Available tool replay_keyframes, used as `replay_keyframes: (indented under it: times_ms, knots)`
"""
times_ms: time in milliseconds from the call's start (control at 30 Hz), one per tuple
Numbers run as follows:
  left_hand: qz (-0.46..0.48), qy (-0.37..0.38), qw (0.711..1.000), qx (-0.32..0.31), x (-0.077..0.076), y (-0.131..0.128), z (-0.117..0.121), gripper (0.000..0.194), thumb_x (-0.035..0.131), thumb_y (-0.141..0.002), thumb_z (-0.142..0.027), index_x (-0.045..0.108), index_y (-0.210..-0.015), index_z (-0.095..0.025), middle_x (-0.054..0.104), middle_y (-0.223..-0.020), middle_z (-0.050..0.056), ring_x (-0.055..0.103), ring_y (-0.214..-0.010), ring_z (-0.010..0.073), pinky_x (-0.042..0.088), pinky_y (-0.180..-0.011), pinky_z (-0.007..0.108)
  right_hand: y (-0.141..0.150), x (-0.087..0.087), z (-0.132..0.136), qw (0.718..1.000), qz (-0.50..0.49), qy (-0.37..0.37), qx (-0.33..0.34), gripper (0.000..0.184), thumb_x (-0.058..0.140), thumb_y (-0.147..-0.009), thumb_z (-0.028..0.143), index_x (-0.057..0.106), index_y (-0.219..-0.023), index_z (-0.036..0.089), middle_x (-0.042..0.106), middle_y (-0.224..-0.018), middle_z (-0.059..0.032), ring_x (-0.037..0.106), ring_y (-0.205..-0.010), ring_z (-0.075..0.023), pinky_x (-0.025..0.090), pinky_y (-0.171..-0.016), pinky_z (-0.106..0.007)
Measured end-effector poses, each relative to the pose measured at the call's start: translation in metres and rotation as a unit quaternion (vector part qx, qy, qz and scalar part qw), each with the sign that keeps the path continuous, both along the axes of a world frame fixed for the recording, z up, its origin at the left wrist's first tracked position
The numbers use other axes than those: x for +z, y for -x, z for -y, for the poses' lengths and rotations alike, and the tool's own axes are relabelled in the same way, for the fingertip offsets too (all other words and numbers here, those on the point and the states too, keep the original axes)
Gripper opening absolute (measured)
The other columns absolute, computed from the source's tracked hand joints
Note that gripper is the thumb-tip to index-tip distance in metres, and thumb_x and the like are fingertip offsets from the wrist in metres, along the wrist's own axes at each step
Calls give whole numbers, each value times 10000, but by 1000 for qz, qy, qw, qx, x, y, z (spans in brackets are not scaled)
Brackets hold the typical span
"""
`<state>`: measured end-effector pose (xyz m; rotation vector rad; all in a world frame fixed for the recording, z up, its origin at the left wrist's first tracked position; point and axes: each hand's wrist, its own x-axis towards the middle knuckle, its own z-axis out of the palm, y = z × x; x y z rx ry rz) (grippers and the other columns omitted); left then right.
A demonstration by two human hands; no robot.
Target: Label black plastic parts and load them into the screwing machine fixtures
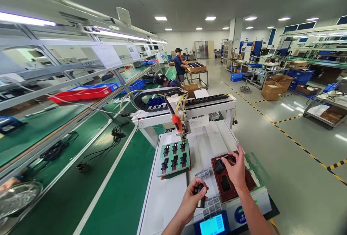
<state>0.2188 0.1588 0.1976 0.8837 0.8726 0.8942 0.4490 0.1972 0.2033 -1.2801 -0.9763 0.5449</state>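
Observation:
My left hand [191, 199] is closed around small black parts [200, 189], partly hidden by the fingers. It is over the white machine bed [173, 195], beside a sheet of small grey squares [212, 206]. My right hand [235, 170] is above a dark red fixture [221, 188] with its fingers apart. Its thumb is at the edge of a black moulded part [219, 166] on that fixture; whether they touch is unclear. Left of the hands lies a green jig plate [174, 170] carrying several black parts in two rows.
A white gantry [208, 103] with an orange-bodied tool head [176, 123] spans the bed behind the green plate. A lit blue screen [212, 226] is at the front. Red bins [84, 94] line the left bench. Another person [179, 65] stands beside a cart further back.

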Motion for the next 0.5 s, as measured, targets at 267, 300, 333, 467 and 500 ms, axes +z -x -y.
replay_keyframes:
  times_ms: [267,300,333,467,500]
  knots:
    - [62,-4,996,-71,-7,-11,10,1042,922,-532,-770,665,-1388,-235,756,-1061,133,654,-729,203,544,-675,348,48,43,48,977,-132,6,165,716,755,-947,423,382,-1558,386,438,-1604,-116,607,-1316,-300,661,-923,-413]
    - [56,-4,997,-47,-7,-10,11,1043,938,-505,-759,680,-1374,-243,763,-1085,139,676,-748,223,554,-689,359,49,42,53,980,-115,4,160,686,728,-968,428,387,-1562,384,450,-1598,-114,588,-1342,-302,642,-972,-435]
    - [42,-17,999,-15,-7,-8,12,1034,962,-471,-734,701,-1346,-249,765,-1128,144,705,-813,258,571,-734,380,49,41,57,985,-96,6,146,670,713,-981,432,390,-1565,375,480,-1573,-117,588,-1336,-299,624,-1000,-446]
    - [-85,-141,983,76,0,1,7,866,1056,-430,-437,774,-1227,-253,755,-1279,132,658,-1222,391,509,-1088,492,46,37,75,983,-112,45,136,690,710,-997,445,363,-1571,284,710,-1121,-79,688,-985,-241,595,-863,-386]
    - [-115,-162,978,69,4,3,6,808,1042,-471,-351,776,-1228,-254,756,-1288,128,642,-1259,394,476,-1133,510,46,37,79,976,-139,58,160,700,711,-998,449,352,-1570,264,711,-998,-45,680,-889,-222,576,-817,-366]
